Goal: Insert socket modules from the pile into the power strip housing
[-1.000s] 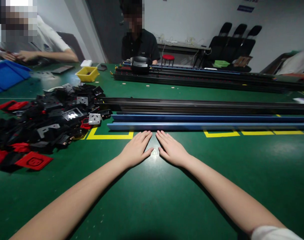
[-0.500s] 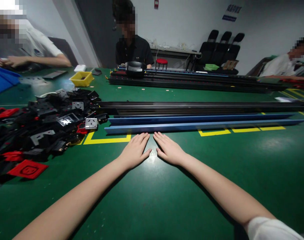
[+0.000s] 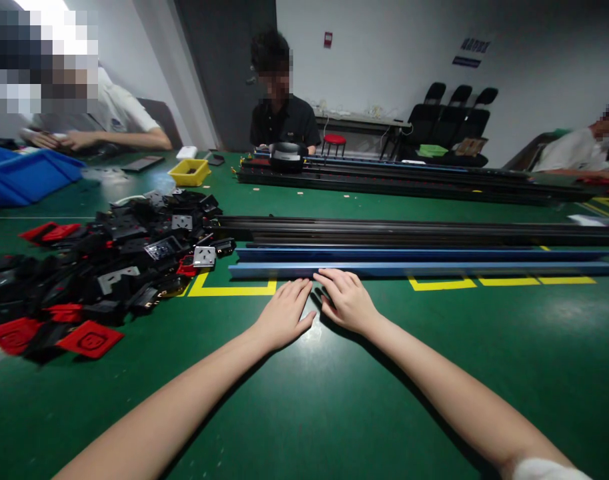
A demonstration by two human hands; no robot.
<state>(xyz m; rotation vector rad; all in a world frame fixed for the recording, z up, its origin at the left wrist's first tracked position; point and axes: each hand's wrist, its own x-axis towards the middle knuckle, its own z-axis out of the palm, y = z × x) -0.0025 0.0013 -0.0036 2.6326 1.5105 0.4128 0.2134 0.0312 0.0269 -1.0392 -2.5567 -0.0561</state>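
Note:
My left hand (image 3: 285, 313) lies flat on the green table (image 3: 304, 413), its fingers stretched forward and its thumb apart. Beside it my right hand (image 3: 348, 300) is slightly raised with bent, spread fingers. Its fingertips are at the near edge of the front blue rail (image 3: 424, 269); whether they touch it I cannot tell. Neither hand holds anything. A second blue rail (image 3: 434, 255) lies parallel just behind, and black rails (image 3: 409, 230) run beyond that. To the left spreads a heap of black socket modules (image 3: 127, 227), with red socket modules (image 3: 91, 339) and a grey one (image 3: 205, 256) among them.
A blue bin (image 3: 31, 177) and a yellow tray (image 3: 189, 172) stand at the far left. More black rails (image 3: 384, 180) lie farther back, with a black round object (image 3: 287, 157) on them. Three people sit around the table. Yellow tape (image 3: 234, 291) marks its surface.
My right hand has lifted a little off the table, its fingers now bent. My left hand stays flat. The camera view has shifted, so the scene sits lower and farther right.

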